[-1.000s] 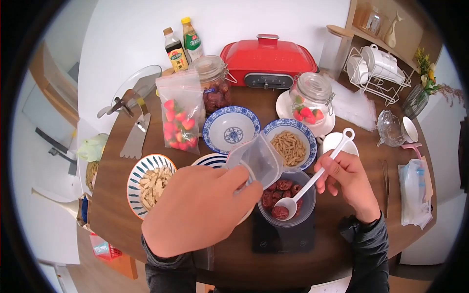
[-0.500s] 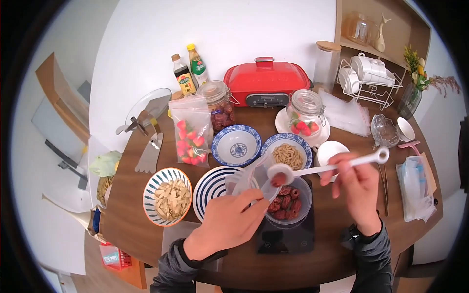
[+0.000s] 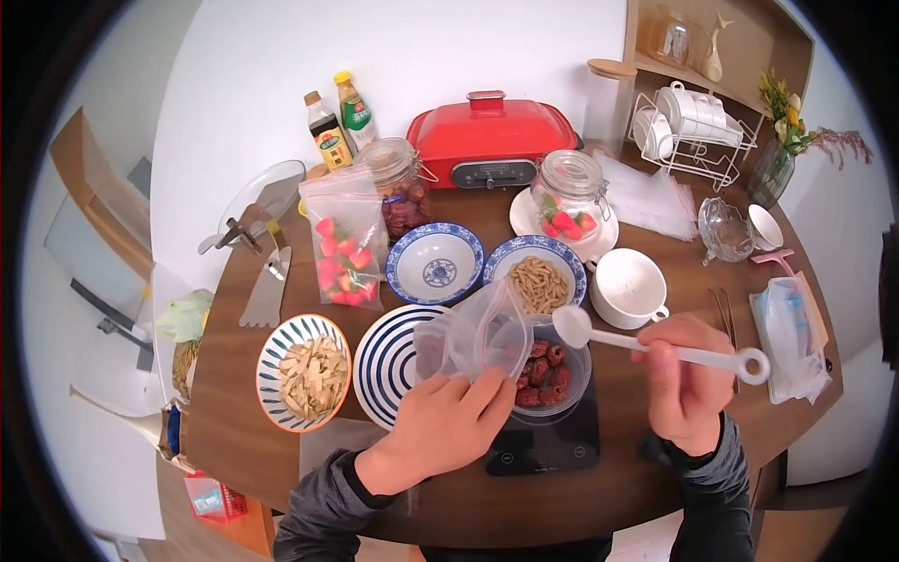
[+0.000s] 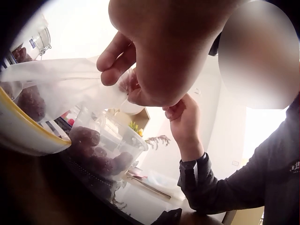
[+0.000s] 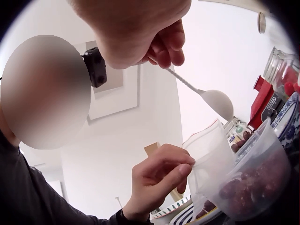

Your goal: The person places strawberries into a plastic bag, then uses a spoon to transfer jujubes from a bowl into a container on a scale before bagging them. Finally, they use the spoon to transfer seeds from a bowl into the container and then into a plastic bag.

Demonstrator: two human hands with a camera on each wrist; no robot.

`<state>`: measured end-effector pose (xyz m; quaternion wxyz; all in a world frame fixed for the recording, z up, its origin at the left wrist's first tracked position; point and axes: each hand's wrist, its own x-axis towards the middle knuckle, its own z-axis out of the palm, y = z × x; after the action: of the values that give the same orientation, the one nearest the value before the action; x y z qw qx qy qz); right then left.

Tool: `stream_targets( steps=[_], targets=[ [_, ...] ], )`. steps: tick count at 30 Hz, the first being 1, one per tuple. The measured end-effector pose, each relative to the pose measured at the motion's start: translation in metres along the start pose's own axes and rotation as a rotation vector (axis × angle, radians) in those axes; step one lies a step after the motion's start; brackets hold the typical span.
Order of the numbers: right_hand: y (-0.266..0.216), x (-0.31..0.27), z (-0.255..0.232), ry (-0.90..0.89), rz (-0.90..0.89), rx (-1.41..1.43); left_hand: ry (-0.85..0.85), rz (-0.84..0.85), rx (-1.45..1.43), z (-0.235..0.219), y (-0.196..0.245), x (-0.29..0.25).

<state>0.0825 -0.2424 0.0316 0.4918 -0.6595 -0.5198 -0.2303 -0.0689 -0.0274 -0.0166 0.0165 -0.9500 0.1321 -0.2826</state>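
Near the centre of the frame, the left hand (image 3: 445, 431) pinches a limp, clear plastic zip bag (image 3: 473, 328) between thumb and fingertips, probably because such a thin bag would sag without a grip. Dark red, wrinkled dates show in the bag's lower part in the left wrist view; it hangs over a round white plate with blue rings (image 3: 379, 365), though I can't tell whether the plate bears any weight.

Just right of the bag, a round, translucent plastic tub (image 3: 579, 375) holding more dates (image 3: 548, 370) sits on a flat black scale (image 3: 548, 451), presumably so its contents can be weighed. Bag and tub are so close that little reach is needed between them.

At centre right, the right hand (image 3: 688, 384) pinches the handle of a long white plastic spoon (image 3: 613, 339), thumb along the shaft and the ring end jutting past the fingers. That grip leaves the bowl free, pointing left above the tub's upper edge; I see nothing in it.

Around this work, a white ceramic cup (image 3: 629, 286) and a blue-and-white patterned bowl of pale strips (image 3: 538, 286) stand just behind the tub, likely set back to leave the hands room.
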Motion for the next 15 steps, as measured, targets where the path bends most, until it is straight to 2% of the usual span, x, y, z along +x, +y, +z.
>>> stream_targets(
  steps=[3, 5, 7, 9, 10, 12, 13, 15],
  targets=[
    [0.004, -0.005, 0.013, -0.057, 0.005, -0.062, 0.016, -0.009, 0.005, -0.001, 0.000, 0.001],
    [0.007, -0.011, 0.020, -0.197, 0.179, 0.019, 0.029, -0.016, 0.006, -0.002, -0.002, 0.001],
    [0.014, -0.017, 0.029, -0.199, 0.184, 0.030, 0.045, -0.036, -0.005, -0.002, -0.006, 0.001],
    [0.018, -0.021, 0.036, -0.220, 0.296, 0.143, 0.030, -0.043, -0.009, -0.004, -0.007, 0.001],
    [0.018, -0.022, 0.036, -0.220, 0.298, 0.144, 0.019, -0.050, -0.008, -0.005, -0.008, 0.001],
    [0.019, -0.025, 0.038, -0.240, 0.454, 0.276, 0.018, -0.058, -0.018, -0.008, -0.009, 0.002],
    [0.019, -0.024, 0.038, -0.241, 0.455, 0.278, 0.020, -0.066, -0.026, -0.010, -0.010, 0.003],
    [0.018, -0.020, 0.036, -0.269, 0.717, 0.454, 0.029, -0.074, -0.037, -0.016, -0.011, 0.005]
  ],
)
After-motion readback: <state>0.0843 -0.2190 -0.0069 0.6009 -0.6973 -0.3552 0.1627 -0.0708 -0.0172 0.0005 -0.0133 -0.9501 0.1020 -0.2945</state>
